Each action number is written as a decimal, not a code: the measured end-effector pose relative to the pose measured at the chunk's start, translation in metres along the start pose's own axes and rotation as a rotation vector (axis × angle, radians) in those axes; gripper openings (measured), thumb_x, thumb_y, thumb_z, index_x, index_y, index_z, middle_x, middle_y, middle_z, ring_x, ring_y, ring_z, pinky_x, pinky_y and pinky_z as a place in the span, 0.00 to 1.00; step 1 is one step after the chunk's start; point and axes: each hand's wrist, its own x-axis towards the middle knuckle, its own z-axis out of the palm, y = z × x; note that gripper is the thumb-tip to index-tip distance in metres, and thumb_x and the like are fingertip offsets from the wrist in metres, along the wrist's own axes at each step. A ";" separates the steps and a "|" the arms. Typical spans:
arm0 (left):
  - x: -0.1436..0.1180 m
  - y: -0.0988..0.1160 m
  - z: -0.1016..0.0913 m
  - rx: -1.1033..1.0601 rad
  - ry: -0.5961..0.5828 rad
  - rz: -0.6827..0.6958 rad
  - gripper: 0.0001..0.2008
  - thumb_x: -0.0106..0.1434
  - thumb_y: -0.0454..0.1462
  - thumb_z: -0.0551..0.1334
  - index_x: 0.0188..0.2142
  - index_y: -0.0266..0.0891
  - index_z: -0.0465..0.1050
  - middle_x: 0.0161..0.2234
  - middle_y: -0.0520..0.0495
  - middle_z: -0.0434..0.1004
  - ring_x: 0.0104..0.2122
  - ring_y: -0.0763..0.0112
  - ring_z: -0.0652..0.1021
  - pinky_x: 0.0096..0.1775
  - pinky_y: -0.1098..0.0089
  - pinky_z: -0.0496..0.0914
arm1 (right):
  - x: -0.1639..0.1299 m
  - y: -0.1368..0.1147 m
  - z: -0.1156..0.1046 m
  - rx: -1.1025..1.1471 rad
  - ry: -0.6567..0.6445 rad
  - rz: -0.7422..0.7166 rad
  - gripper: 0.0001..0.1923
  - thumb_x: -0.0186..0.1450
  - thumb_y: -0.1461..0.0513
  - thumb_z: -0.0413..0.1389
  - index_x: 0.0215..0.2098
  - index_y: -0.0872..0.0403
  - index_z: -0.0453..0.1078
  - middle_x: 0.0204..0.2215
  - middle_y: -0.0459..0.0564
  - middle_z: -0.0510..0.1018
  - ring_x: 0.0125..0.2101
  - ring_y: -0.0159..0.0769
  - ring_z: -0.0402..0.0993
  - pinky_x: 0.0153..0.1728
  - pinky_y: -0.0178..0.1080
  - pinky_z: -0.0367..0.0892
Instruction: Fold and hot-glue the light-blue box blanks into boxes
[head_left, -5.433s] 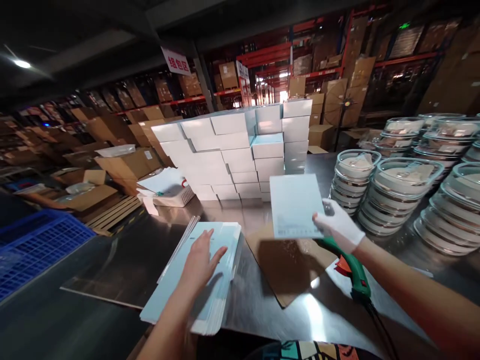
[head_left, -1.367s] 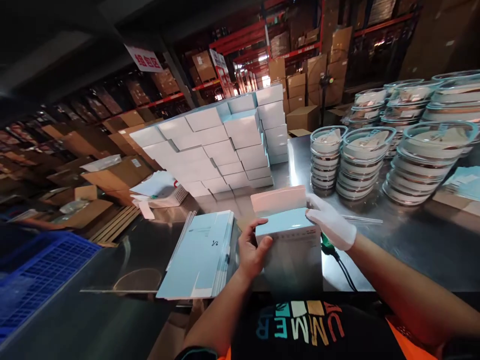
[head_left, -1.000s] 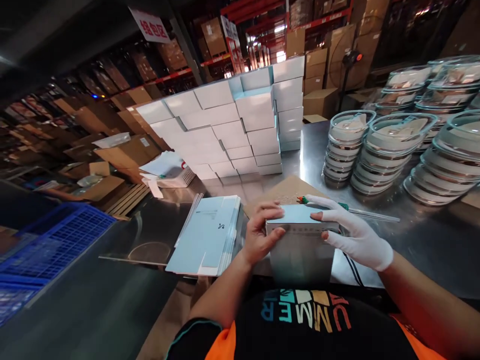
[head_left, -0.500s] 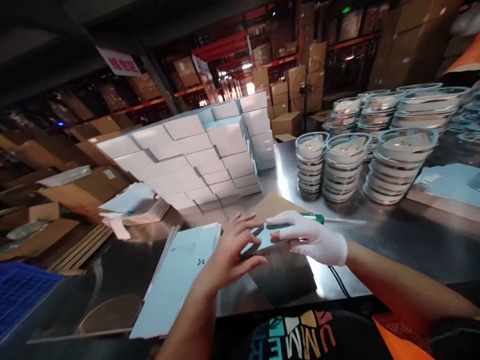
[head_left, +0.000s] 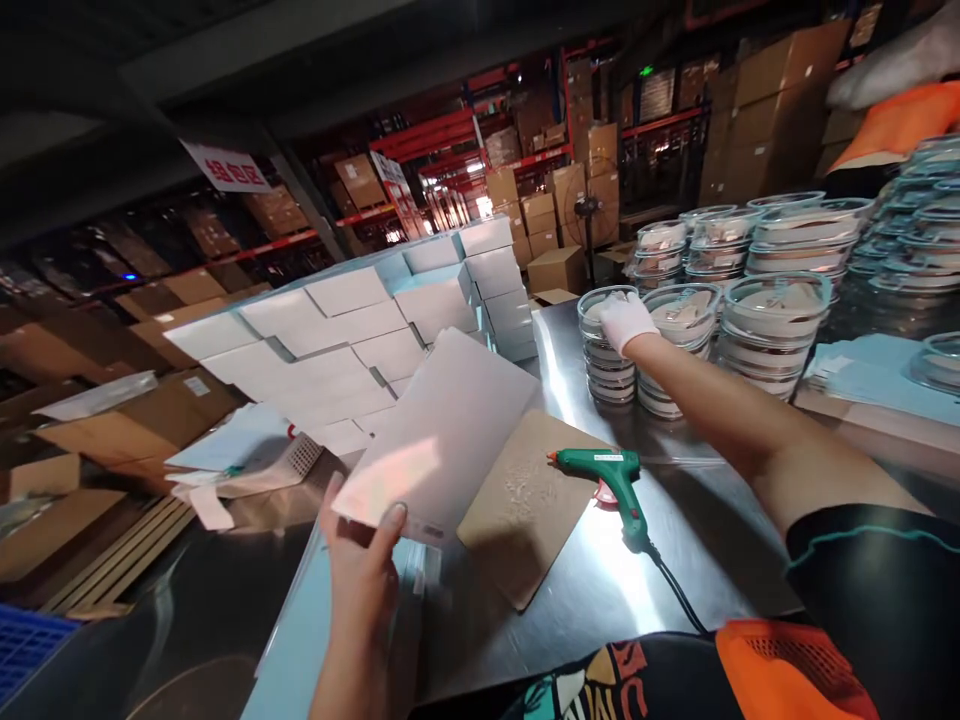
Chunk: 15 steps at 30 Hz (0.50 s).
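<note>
White-gloved right hand (head_left: pixel 624 318) rests atop the nearest stack of lidded bowls (head_left: pixel 607 345), grip unclear, while the left hand (head_left: pixel 360 580) pinches a pale box (head_left: pixel 439 440) aloft by one corner, so it may slip onto the steel surface (head_left: pixel 615 590).

Around me is a dim warehouse. Red steel racking (head_left: pixel 442 135) loaded with brown cartons (head_left: pixel 559 270) fills the far side, lit by bright lamps deep in the aisle. A red-lettered sign (head_left: pixel 227 168) hangs overhead. My steel worktable (head_left: pixel 720 520) throws back glare.
</note>
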 end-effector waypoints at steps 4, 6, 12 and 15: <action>-0.021 -0.028 0.000 -0.069 -0.128 -0.256 0.56 0.54 0.45 0.80 0.75 0.56 0.53 0.63 0.42 0.75 0.56 0.57 0.80 0.48 0.65 0.78 | -0.018 0.026 -0.013 -0.018 -0.004 -0.042 0.18 0.73 0.72 0.50 0.26 0.62 0.73 0.35 0.60 0.85 0.47 0.38 0.78 0.66 0.48 0.55; -0.027 -0.038 0.005 -0.104 -0.191 -0.299 0.52 0.52 0.47 0.81 0.72 0.54 0.59 0.61 0.42 0.77 0.54 0.56 0.81 0.47 0.65 0.79 | -0.025 0.031 -0.020 -0.031 0.007 -0.062 0.18 0.73 0.73 0.49 0.29 0.62 0.76 0.34 0.57 0.85 0.46 0.37 0.78 0.66 0.48 0.54; -0.040 -0.061 0.029 -0.009 -0.297 -0.260 0.52 0.41 0.46 0.84 0.63 0.48 0.64 0.51 0.45 0.78 0.49 0.55 0.80 0.48 0.60 0.77 | -0.037 0.019 -0.042 -0.022 0.104 -0.086 0.14 0.72 0.73 0.52 0.37 0.60 0.80 0.37 0.57 0.84 0.48 0.38 0.72 0.69 0.49 0.47; -0.051 -0.070 0.043 0.016 -0.310 -0.245 0.51 0.40 0.45 0.83 0.61 0.45 0.63 0.52 0.44 0.75 0.50 0.54 0.80 0.49 0.59 0.77 | -0.045 0.010 -0.064 0.040 0.166 -0.054 0.13 0.72 0.72 0.52 0.38 0.62 0.79 0.38 0.58 0.84 0.48 0.38 0.71 0.67 0.48 0.48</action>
